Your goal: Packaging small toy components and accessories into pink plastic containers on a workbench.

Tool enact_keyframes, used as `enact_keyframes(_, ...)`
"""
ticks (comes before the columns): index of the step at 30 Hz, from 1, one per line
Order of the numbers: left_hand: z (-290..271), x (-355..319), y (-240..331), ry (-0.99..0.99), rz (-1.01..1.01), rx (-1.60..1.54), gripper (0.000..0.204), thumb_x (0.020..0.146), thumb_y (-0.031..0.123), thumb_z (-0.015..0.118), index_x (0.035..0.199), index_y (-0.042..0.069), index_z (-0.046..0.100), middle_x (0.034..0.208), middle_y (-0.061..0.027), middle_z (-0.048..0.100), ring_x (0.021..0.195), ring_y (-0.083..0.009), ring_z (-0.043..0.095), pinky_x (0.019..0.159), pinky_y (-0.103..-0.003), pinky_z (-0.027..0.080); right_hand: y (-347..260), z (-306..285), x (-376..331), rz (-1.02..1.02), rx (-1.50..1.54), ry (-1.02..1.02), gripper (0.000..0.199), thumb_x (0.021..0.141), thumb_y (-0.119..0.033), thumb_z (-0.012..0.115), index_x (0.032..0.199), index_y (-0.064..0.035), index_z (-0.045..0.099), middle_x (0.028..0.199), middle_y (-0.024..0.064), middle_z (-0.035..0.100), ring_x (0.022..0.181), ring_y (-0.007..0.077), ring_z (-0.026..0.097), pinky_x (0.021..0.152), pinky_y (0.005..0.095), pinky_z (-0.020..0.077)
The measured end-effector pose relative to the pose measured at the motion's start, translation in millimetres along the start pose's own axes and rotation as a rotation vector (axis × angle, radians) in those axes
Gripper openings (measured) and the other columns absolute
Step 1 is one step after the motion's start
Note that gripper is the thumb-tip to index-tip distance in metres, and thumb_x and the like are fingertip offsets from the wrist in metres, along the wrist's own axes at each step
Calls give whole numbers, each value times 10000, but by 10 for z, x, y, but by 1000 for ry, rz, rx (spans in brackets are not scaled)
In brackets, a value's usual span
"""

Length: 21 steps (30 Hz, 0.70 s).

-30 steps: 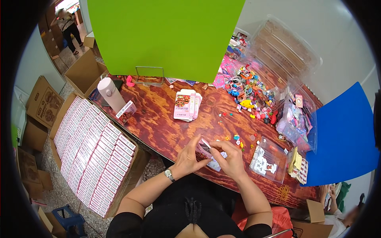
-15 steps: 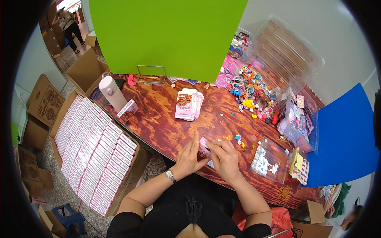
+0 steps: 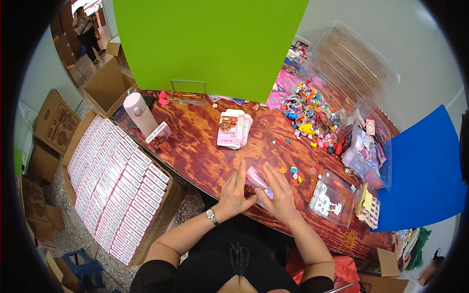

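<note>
At your far left, brown cartons [image 3: 54, 122] sit on the floor, and beside them an open carton [image 3: 161, 215] holds tight rows of pink-and-white boxes [image 3: 115, 183], packed on edge right up against the left end of the wooden table [image 3: 205, 146]. On that end of the table a pale pink bottle [image 3: 140, 114] stands upright, with a single small box [image 3: 159, 135] lying just in front of it and a wire stand [image 3: 187, 91] behind, at the foot of the green board [image 3: 210, 46]. Near the table's middle a stack of flat cards [image 3: 233, 129] lies apart from everything else. Closer to you, your left hand [image 3: 234, 193] is flat and open-fingered, pressed against the left side of a small pink box [image 3: 256, 179] near the table's front edge; a watch [image 3: 211, 216] sits on that wrist. Your right hand [image 3: 278, 193] covers the box from the right, fingers spread over its top, so the box is pinned between both hands and only its upper end shows. Just right of your hands, tiny coloured trinkets [image 3: 293, 171] are scattered on the wood, then a clear tray [image 3: 333, 199] of white pieces. Farther back on the right lies a heap of bright toys [image 3: 310, 110], with clear plastic bins [image 3: 369, 151] beside it and a blue board [image 3: 422, 171] at the far right.
</note>
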<state>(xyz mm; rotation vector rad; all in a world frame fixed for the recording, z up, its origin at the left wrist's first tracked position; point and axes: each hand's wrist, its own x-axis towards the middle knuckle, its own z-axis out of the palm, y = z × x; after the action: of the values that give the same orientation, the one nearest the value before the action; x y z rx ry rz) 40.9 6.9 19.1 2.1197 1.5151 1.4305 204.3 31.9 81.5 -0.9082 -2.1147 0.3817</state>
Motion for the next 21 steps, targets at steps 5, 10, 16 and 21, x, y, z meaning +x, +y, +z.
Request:
enact_keyframes(5,-4,-30,-42,-57,-14,9,1124,717,173,855,1539,-137,154,1264,-305,562,1113,-415,623,895,-424,544,136,261,-163,-60,-12,-44,522,882,-20,701,1386,10,568,1373,234,586,1257,391,588,1079,450,469)
enact_keyframes(10,-108,-64,-48,-9,-48,-14,1108,696,96,831,1569,-70,169,1170,-258,582,1004,-401,612,845,-447,527,129,383,-123,-138,3,-28,496,898,24,656,1386,12,568,1395,248,569,1288,400,566,1089,451,459)
enact_keyframes(16,-477,-17,-249,-194,23,60,816,911,220,700,1582,48,268,1067,-169,594,892,-321,642,723,-412,539,127,393,-60,133,198,-104,470,956,-11,617,1415,31,524,1347,263,596,1265,395,585,1054,424,470)
enact_keyframes(21,-1116,167,-764,-32,-92,610,595,943,233,647,1488,95,451,937,-96,588,740,-255,621,593,-374,537,30,545,-88,-2,137,-90,571,924,-48,680,1449,36,472,1352,244,579,1255,399,561,1042,418,457)
